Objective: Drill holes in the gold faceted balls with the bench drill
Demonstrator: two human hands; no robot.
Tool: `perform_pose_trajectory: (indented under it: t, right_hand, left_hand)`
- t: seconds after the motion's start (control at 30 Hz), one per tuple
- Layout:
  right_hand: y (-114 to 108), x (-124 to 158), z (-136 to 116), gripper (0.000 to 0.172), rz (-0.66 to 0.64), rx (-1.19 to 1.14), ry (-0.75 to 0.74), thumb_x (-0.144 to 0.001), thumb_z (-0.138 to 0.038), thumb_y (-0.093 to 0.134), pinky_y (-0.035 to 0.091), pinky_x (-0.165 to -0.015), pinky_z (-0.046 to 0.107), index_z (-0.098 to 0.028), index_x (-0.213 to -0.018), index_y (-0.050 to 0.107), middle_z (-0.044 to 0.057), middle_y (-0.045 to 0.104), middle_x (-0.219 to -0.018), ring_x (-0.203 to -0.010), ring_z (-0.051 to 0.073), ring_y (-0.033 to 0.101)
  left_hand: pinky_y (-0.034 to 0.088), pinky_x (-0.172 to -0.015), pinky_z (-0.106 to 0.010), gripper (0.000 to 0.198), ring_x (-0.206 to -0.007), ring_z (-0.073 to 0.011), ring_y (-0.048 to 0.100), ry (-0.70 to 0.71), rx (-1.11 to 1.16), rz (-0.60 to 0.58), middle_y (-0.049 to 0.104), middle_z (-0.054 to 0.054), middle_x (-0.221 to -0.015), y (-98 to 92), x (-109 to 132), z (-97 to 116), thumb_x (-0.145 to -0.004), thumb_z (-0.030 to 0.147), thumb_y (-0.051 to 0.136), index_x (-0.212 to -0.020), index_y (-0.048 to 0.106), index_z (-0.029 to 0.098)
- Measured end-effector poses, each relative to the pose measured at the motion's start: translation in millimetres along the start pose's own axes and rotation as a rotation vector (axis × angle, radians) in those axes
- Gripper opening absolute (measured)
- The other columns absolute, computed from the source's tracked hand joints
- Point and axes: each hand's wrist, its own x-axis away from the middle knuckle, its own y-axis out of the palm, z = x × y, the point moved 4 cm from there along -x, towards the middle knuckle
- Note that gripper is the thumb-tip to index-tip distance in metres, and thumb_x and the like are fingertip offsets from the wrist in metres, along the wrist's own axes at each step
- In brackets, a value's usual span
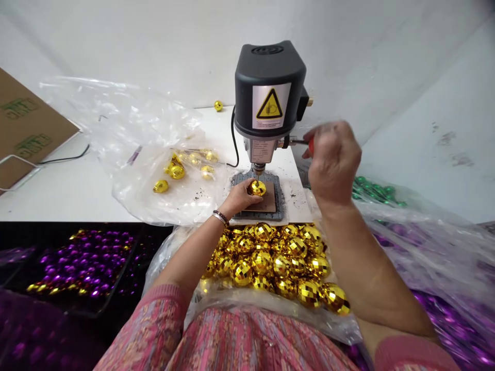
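A black drill press (270, 87) with a warning label stands on the white table. My left hand (242, 197) grips a shiny gold ball (257, 188) on a brown board (267, 202) laid over the press base (281, 193). The drill chuck (258, 167) is right above the ball, its bit at or close to the top; I cannot tell whether it has gone in. My right hand (333, 154), slightly blurred, is closed around the red-ended feed lever (309, 145) on the press's right side. A heap of faceted gold balls (270, 257) lies in clear plastic below my hands.
On the table's left, a clear plastic bag (135, 154) holds several gold balls (176, 170). One gold ball (218, 105) sits by the wall. Purple balls (88, 257) fill a dark crate at lower left; green balls (377, 190) lie right. A cardboard box (31, 123) and cable (67, 158) are at left.
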Motion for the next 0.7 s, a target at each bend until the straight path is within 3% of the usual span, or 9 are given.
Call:
perform_pose_trajectory:
  t: [0.13, 0.23, 0.3, 0.37, 0.43, 0.5, 0.57, 0.63, 0.7]
  right_hand:
    - [7.1, -33.6, -1.6, 0.030, 0.041, -0.051, 0.121, -0.099, -0.028, 0.047, 0.041, -0.063, 0.027, -0.021, -0.069, 0.046, -0.001, 0.054, -0.064, -0.063, 0.011, 0.047]
    - [7.7, -34.4, 0.3, 0.030, 0.030, -0.046, 0.133, -0.098, -0.027, 0.047, 0.040, -0.064, 0.027, -0.020, -0.070, 0.048, -0.001, 0.054, -0.065, -0.064, 0.010, 0.047]
    - [6.0, -29.8, 1.0, 0.029, 0.021, -0.039, 0.129, -0.098, -0.027, 0.045, 0.039, -0.063, 0.026, -0.020, -0.070, 0.048, -0.001, 0.054, -0.067, -0.064, 0.010, 0.047]
    - [3.8, -25.2, 0.2, 0.029, 0.015, -0.032, 0.113, -0.098, -0.029, 0.045, 0.039, -0.063, 0.027, -0.020, -0.070, 0.047, -0.001, 0.054, -0.067, -0.063, 0.011, 0.047]
    - [1.8, -21.4, -1.6, 0.029, 0.010, -0.028, 0.090, -0.097, -0.033, 0.045, 0.039, -0.063, 0.029, -0.021, -0.071, 0.046, 0.000, 0.053, -0.068, -0.063, 0.011, 0.047]
    - [0.2, -18.1, -3.0, 0.029, 0.005, -0.019, 0.088, -0.095, -0.038, 0.046, 0.039, -0.063, 0.030, -0.021, -0.071, 0.047, 0.000, 0.052, -0.067, -0.062, 0.011, 0.046]
    - [-0.8, -15.0, -3.5, 0.030, -0.010, -0.010, 0.102, -0.094, -0.042, 0.046, 0.038, -0.061, 0.031, -0.021, -0.073, 0.049, -0.001, 0.050, -0.065, -0.061, 0.012, 0.045]
    - [-1.6, -12.1, -3.4, 0.033, -0.025, -0.002, 0.120, -0.094, -0.047, 0.047, 0.037, -0.060, 0.031, -0.021, -0.074, 0.050, -0.002, 0.048, -0.062, -0.060, 0.012, 0.045]
    - [-2.9, -9.9, -3.4, 0.036, -0.025, 0.008, 0.130, -0.094, -0.050, 0.047, 0.036, -0.059, 0.031, -0.021, -0.074, 0.051, -0.002, 0.047, -0.061, -0.060, 0.013, 0.045]
  left_hand:
    - [0.057, -0.086, -0.037, 0.061, -0.094, -0.0238, 0.071, -0.018, 0.026, -0.046, 0.076, -0.009, -0.108, -9.5, 24.6, 9.4, -0.068, 0.028, 0.082, -0.125, 0.067, 0.015]
    - [0.057, -0.079, -0.033, 0.052, -0.088, -0.0217, 0.071, 0.053, 0.043, -0.333, 0.077, -0.007, -0.102, -8.9, 57.7, 28.8, -0.069, 0.034, 0.083, -0.117, 0.072, 0.019]
    - [0.057, -0.078, -0.031, 0.061, -0.087, -0.0216, 0.072, 0.138, 0.078, -0.569, 0.078, -0.005, -0.101, -6.4, 79.3, 43.0, -0.065, 0.038, 0.088, -0.122, 0.073, 0.023]
    - [0.057, -0.077, -0.031, 0.071, -0.085, -0.0215, 0.072, 0.183, 0.104, -0.661, 0.079, -0.004, -0.102, -10.2, 89.8, 49.2, -0.063, 0.039, 0.089, -0.131, 0.070, 0.027]
    - [0.058, -0.080, -0.033, 0.059, -0.085, -0.0215, 0.072, 0.141, 0.059, -0.508, 0.079, -0.005, -0.104, -26.0, 83.5, 41.3, -0.072, 0.038, 0.082, -0.130, 0.071, 0.027]
    - [0.057, -0.086, -0.035, 0.032, -0.090, -0.0226, 0.072, 0.026, -0.104, -0.200, 0.079, -0.007, -0.103, -55.4, 67.6, 21.1, -0.083, 0.029, 0.068, -0.113, 0.078, 0.023]
    - [0.054, -0.090, -0.037, 0.023, -0.093, -0.0259, 0.071, -0.126, -0.373, 0.072, 0.079, -0.010, -0.098, -91.1, 51.6, -3.5, -0.083, 0.016, 0.059, -0.091, 0.080, 0.020]
    - [0.053, -0.089, -0.040, 0.023, -0.095, -0.0312, 0.071, -0.273, -0.628, 0.172, 0.078, -0.014, -0.093, -121.4, 36.8, -26.1, -0.080, 0.010, 0.056, -0.080, 0.079, 0.017]
    - [0.052, -0.088, -0.043, 0.025, -0.099, -0.0351, 0.070, -0.374, -0.775, 0.251, 0.076, -0.019, -0.099, -144.9, 22.7, -42.5, -0.080, 0.010, 0.053, -0.085, 0.078, 0.014]
